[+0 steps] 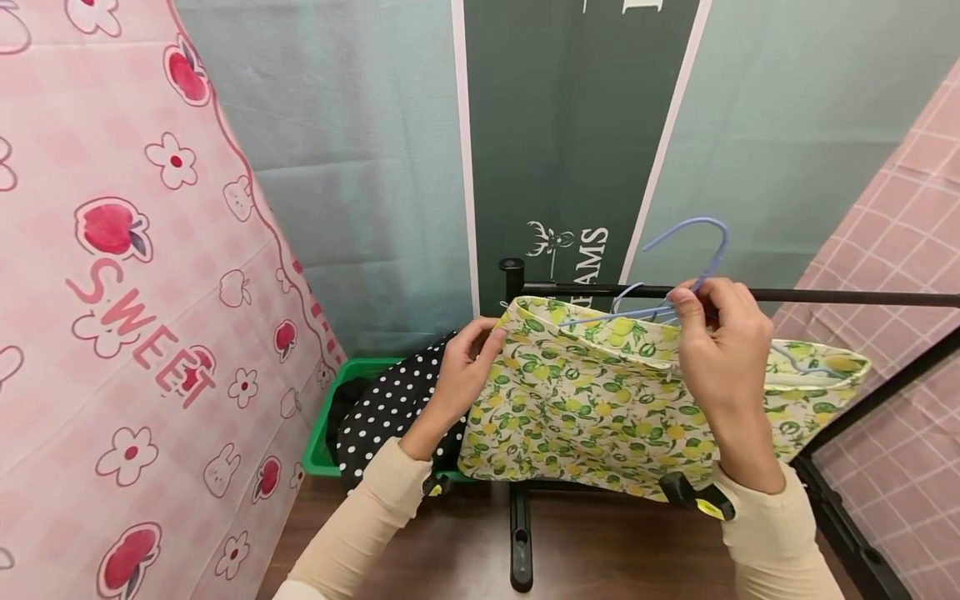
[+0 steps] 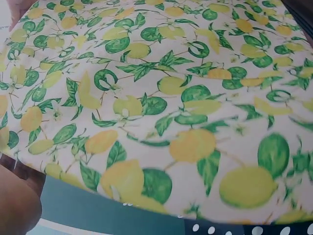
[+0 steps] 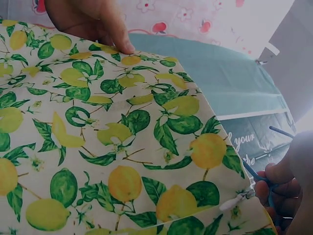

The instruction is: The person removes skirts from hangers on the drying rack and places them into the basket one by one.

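A lemon-print fabric piece (image 1: 577, 408) with an opening along its top edge spreads in front of the clothes rack. My left hand (image 1: 459, 367) pinches its upper left corner between thumb and fingers. A blue wire hanger (image 1: 723, 242) sits partly inside the opening, its hook pointing up. Just below that hook, my right hand (image 1: 723, 358) grips the hanger. Through the opening, one end of the hanger shows at the right. A pale zipper pull (image 3: 238, 199) lies on the fabric's edge close to my right hand in the right wrist view. Lemon fabric (image 2: 156, 107) fills most of the left wrist view.
Behind the fabric runs the rack's black rail (image 1: 840, 297), with another blue hook (image 1: 628, 289) near it. A green basket (image 1: 318, 442) holds black-and-white polka-dot cloth (image 1: 397, 400). Pink printed curtain (image 1: 127, 333) hangs on the left, a pink grid curtain (image 1: 900, 292) on the right.
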`<state>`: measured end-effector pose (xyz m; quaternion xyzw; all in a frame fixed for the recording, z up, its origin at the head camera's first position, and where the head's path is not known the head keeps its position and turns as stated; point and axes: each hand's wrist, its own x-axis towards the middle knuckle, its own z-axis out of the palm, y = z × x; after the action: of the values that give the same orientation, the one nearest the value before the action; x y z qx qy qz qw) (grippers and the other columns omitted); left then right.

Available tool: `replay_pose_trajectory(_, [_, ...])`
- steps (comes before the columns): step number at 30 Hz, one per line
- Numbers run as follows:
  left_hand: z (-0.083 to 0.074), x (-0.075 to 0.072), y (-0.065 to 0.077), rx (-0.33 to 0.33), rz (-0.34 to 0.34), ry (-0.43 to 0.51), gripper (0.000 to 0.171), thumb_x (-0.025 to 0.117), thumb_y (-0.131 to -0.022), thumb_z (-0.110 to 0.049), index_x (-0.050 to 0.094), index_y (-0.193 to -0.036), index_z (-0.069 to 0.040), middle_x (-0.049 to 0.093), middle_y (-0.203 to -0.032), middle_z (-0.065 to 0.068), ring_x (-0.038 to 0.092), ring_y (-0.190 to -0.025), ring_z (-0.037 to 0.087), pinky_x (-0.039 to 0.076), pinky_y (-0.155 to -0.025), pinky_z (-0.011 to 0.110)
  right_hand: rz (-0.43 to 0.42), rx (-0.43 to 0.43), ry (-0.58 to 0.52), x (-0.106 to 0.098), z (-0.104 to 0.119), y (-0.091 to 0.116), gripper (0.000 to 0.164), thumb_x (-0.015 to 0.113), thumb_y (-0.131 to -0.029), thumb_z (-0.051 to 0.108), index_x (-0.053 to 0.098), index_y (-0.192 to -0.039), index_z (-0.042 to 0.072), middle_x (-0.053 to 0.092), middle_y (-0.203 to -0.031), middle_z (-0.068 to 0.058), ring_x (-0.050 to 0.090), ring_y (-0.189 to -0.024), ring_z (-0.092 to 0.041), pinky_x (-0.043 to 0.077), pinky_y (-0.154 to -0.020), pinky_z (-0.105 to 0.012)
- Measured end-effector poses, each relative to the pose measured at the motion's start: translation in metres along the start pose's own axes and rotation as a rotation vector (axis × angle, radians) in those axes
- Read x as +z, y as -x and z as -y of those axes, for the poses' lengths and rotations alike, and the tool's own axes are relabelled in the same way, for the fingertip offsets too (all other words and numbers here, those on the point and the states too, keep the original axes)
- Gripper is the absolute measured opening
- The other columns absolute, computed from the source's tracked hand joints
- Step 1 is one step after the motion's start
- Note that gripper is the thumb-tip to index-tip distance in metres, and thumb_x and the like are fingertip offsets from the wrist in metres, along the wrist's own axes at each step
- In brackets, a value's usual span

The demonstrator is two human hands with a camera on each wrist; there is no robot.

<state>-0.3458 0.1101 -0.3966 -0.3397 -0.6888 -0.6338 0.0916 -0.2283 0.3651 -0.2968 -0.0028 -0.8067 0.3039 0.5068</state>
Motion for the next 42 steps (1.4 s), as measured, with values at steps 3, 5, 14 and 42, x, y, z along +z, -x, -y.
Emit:
replay_pose_trajectory(3, [-0.007,-0.005,0.0,-0.009,-0.012,0.005,0.018,0.051,-0.103,-0.016,0.064,-0.114,-0.011,0.061,-0.094,0.01,0.057,-0.077,0.025,0.047,-0.069,0.024,0.016,-0.003,-0.005,0.003,0.002,0.001,0.021,0.064,-0.095,0.016,0.068,-0.092,-0.004,0.058,-0.079,-0.015,0.037,-0.074,0.004,0.028,-0.067,-0.019])
replay_pose_trajectory(5, [-0.014,-0.009,0.0,-0.007,-0.017,0.003,0.017,0.051,-0.103,-0.014,0.064,-0.113,-0.008,0.059,-0.09,0.012,0.054,-0.075,0.026,0.045,-0.068,0.023,0.024,-0.008,-0.006,0.005,0.004,0.002,0.022,0.064,-0.095,0.017,0.068,-0.092,-0.004,0.059,-0.08,-0.016,0.038,-0.075,0.004,0.029,-0.068,-0.019])
replay_pose_trajectory(14, [-0.028,-0.024,0.001,-0.01,-0.047,0.028,0.017,0.05,-0.103,-0.013,0.062,-0.111,-0.004,0.056,-0.092,0.016,0.052,-0.077,0.028,0.044,-0.068,0.024,0.045,-0.045,-0.019,0.017,0.015,0.001,0.023,0.063,-0.096,0.019,0.067,-0.091,-0.003,0.064,-0.084,-0.015,0.043,-0.077,-0.002,0.033,-0.068,-0.018])
replay_pose_trajectory(42, [-0.041,-0.06,-0.005,0.026,-0.201,0.001,0.018,0.05,-0.103,-0.013,0.06,-0.106,0.001,0.052,-0.088,0.018,0.05,-0.075,0.032,0.042,-0.066,0.032,0.098,-0.123,-0.101,0.053,0.044,-0.003,0.016,0.064,-0.094,0.017,0.07,-0.095,0.001,0.065,-0.082,-0.012,0.048,-0.074,-0.017,0.034,-0.065,-0.022])
